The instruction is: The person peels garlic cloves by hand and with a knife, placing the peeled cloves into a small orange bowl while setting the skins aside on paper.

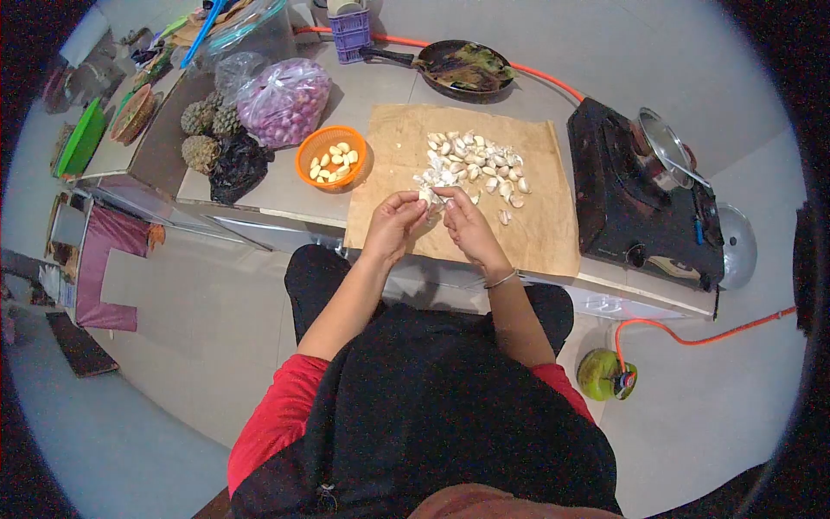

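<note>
My left hand point(396, 222) and my right hand point(467, 223) meet over the front edge of a brown paper sheet point(536, 225). Between their fingertips is a garlic clove point(426, 197) with pale, papery skin; the fingers partly cover it. Both hands are closed in a pinch on it. Just beyond them, many unpeeled garlic cloves point(475, 156) lie spread on the paper, with white skin scraps point(430, 177) close to my fingers. Left of the paper, an orange plastic basket point(359, 169) holds several peeled cloves point(335, 159).
To the right stands a black gas stove point(605, 190) with a metal pot point(661, 156). A frying pan point(467, 69) sits behind the paper. Further left are a bag of shallots point(285, 102), a black plastic bag point(238, 169) and custard-apple-like fruits point(201, 153). A green gas cylinder point(596, 374) stands below.
</note>
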`<state>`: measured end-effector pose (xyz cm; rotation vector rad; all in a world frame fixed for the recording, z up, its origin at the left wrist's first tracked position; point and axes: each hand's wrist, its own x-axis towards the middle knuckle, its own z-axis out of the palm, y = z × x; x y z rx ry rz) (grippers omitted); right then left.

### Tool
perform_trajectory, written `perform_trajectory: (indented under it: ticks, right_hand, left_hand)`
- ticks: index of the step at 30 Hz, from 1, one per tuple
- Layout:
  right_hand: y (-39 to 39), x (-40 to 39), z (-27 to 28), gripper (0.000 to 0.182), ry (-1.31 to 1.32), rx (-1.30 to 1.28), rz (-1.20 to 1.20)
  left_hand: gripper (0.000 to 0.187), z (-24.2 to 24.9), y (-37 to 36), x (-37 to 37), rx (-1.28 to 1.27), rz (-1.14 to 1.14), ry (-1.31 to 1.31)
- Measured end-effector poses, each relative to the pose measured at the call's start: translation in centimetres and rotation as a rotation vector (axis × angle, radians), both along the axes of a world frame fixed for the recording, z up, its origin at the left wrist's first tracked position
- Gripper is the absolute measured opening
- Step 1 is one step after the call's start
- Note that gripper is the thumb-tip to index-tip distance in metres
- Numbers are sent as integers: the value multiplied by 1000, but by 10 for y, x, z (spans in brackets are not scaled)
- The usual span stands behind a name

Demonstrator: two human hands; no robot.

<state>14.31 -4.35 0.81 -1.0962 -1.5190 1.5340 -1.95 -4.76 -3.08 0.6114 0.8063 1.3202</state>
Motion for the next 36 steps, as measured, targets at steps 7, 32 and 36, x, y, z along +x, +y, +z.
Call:
perform_trajectory:
  ticks: [7, 32, 36]
  right_hand:
    - [-3, -1, 7, 26, 152, -102, 58]
    - [9, 9, -3, 29, -79, 53, -9]
    - [-1, 4, 6, 29, 11, -33, 89]
  left_hand:
    - [25, 4, -1, 0, 2, 3, -27]
    - [32, -1, 6, -6, -110, -69, -245]
    - [35, 4, 4, -5, -105, -73, -264]
